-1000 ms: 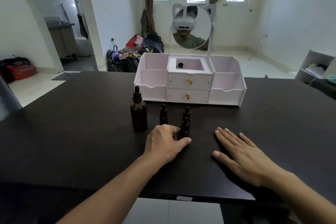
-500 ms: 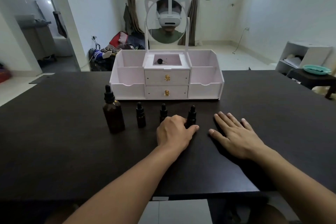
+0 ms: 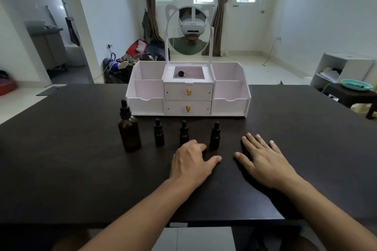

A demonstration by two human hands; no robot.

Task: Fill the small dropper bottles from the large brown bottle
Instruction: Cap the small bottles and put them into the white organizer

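The large brown bottle with a black dropper cap stands upright on the dark table, left of centre. Three small dark dropper bottles stand in a row to its right: left one, middle one, right one. My left hand rests on the table just in front of the middle and right small bottles, fingers loosely curled, holding nothing. My right hand lies flat on the table, fingers spread, to the right of the row.
A pale pink organiser with two drawers, side bins and a round cat-ear mirror stands behind the bottles. A small dark object lies in its top tray. A side table with a teal dish stands at far right.
My left hand has let go of the right small bottle and drawn back a little toward me. The camera view has shifted; the three small bottles now stand spaced in a row.
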